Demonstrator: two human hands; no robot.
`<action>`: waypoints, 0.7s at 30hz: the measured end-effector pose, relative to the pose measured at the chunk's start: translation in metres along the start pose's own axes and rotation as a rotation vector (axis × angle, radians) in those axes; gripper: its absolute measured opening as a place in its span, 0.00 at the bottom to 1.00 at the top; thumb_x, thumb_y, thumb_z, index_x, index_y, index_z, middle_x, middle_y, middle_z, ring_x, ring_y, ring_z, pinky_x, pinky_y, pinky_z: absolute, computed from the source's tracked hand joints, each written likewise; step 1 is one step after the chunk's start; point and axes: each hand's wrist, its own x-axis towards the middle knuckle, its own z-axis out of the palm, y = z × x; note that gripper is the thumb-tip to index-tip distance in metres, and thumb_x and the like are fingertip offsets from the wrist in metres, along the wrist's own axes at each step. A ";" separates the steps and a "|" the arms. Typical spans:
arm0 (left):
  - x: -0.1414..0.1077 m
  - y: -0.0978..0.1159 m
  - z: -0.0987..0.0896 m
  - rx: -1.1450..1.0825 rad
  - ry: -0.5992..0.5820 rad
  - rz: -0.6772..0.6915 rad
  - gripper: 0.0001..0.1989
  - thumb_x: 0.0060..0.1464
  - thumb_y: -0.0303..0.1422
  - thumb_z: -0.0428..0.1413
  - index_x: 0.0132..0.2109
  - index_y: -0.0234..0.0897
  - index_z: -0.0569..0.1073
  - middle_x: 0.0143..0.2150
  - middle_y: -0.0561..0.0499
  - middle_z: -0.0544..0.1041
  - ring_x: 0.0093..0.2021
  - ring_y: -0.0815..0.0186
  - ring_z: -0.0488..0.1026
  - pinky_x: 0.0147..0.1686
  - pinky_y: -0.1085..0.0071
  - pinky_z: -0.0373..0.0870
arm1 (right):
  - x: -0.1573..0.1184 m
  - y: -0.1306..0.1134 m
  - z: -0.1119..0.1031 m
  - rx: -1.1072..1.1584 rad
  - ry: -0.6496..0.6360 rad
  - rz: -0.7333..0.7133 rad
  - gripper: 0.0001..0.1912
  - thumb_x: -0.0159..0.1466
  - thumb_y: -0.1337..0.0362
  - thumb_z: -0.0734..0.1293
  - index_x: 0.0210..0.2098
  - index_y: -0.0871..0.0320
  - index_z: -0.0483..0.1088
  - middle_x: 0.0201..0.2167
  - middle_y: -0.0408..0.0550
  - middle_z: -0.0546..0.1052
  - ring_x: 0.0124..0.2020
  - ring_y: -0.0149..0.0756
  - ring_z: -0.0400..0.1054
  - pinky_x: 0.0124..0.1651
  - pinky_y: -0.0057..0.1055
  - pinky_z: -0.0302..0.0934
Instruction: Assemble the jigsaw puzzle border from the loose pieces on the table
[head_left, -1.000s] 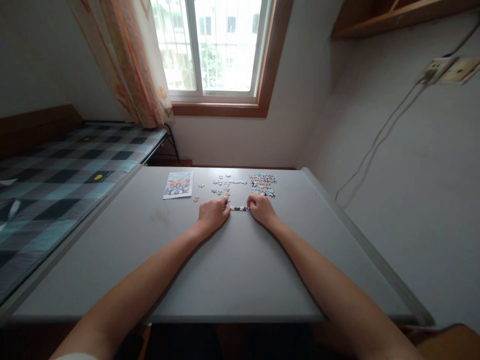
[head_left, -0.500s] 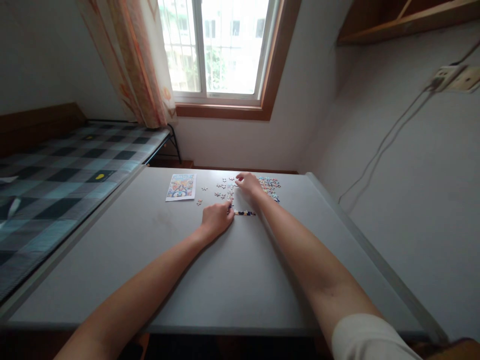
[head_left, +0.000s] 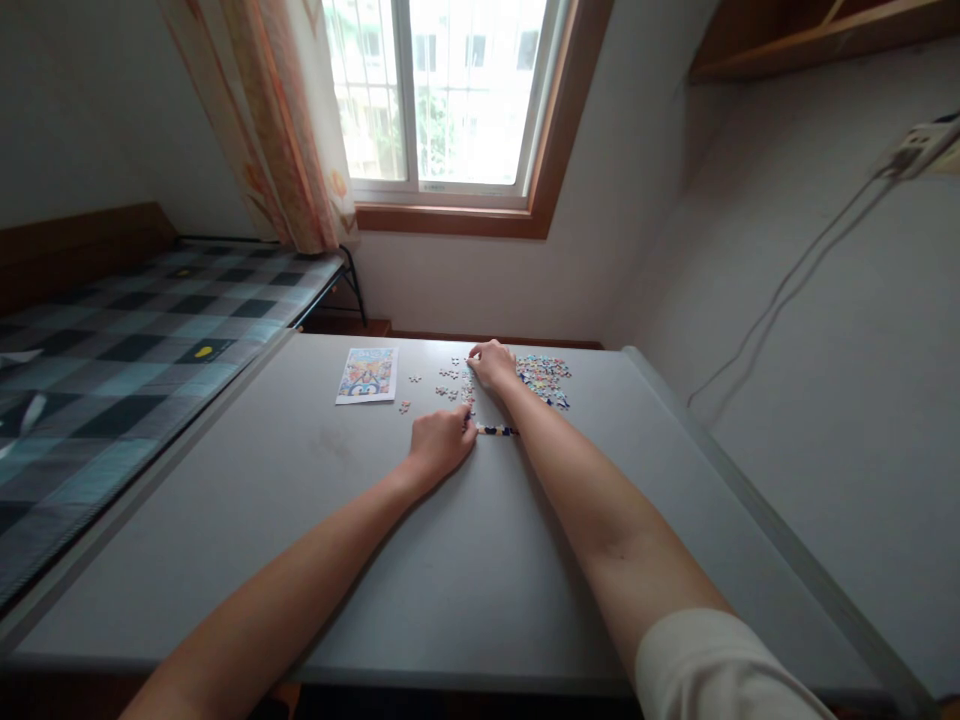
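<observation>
Narrow strips of joined jigsaw pieces form a corner on the table: a bottom row (head_left: pixel 496 431) runs to the right and a side column (head_left: pixel 470 390) runs away from me. My left hand (head_left: pixel 441 441) is closed, its fingertips pressed on the corner where the strips meet. At the far end of the column, my right hand (head_left: pixel 493 365) is closed, thumb and fingers pinched at a jigsaw piece mostly hidden by them. Loose jigsaw pieces (head_left: pixel 448 393) lie left of the column. A dense pile of pieces (head_left: pixel 551 370) spreads beyond my right hand, partly covered by it.
A printed picture card (head_left: pixel 367 376) lies to the left on the grey table (head_left: pixel 420 580). A bed with a checked cover (head_left: pixel 142 320) stands at the left. Behind the table are a window (head_left: pixel 465 100) and a curtain (head_left: pixel 277 130); a cable (head_left: pixel 787 275) hangs on the right wall.
My right hand has shifted slightly left to the column's far end. The left hand stays at the corner. The whole view has moved a little.
</observation>
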 end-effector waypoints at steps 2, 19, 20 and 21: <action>0.000 0.000 0.000 0.003 0.008 0.003 0.19 0.60 0.39 0.45 0.56 0.49 0.69 0.37 0.47 0.79 0.37 0.59 0.76 0.36 0.68 0.65 | 0.005 0.000 0.001 0.039 -0.019 0.066 0.08 0.58 0.61 0.67 0.37 0.53 0.76 0.46 0.52 0.73 0.48 0.44 0.65 0.51 0.42 0.57; 0.001 -0.003 0.003 -0.006 0.036 0.017 0.20 0.60 0.40 0.46 0.57 0.48 0.69 0.38 0.47 0.80 0.37 0.58 0.76 0.35 0.68 0.66 | -0.002 0.027 -0.017 0.539 0.071 -0.109 0.08 0.54 0.68 0.68 0.33 0.62 0.76 0.29 0.49 0.77 0.28 0.32 0.69 0.34 0.28 0.64; 0.001 -0.004 0.003 -0.009 0.039 0.019 0.20 0.60 0.40 0.46 0.57 0.48 0.69 0.38 0.47 0.80 0.37 0.58 0.76 0.35 0.69 0.66 | -0.004 0.029 -0.020 0.555 0.064 -0.104 0.08 0.54 0.68 0.68 0.33 0.62 0.76 0.29 0.49 0.77 0.27 0.31 0.68 0.33 0.27 0.64; 0.002 -0.004 0.004 -0.013 0.042 0.023 0.20 0.60 0.40 0.46 0.57 0.48 0.69 0.38 0.47 0.80 0.37 0.58 0.76 0.36 0.68 0.66 | -0.006 0.031 -0.022 0.571 0.053 -0.096 0.07 0.54 0.68 0.67 0.33 0.62 0.76 0.29 0.49 0.77 0.25 0.30 0.68 0.31 0.27 0.63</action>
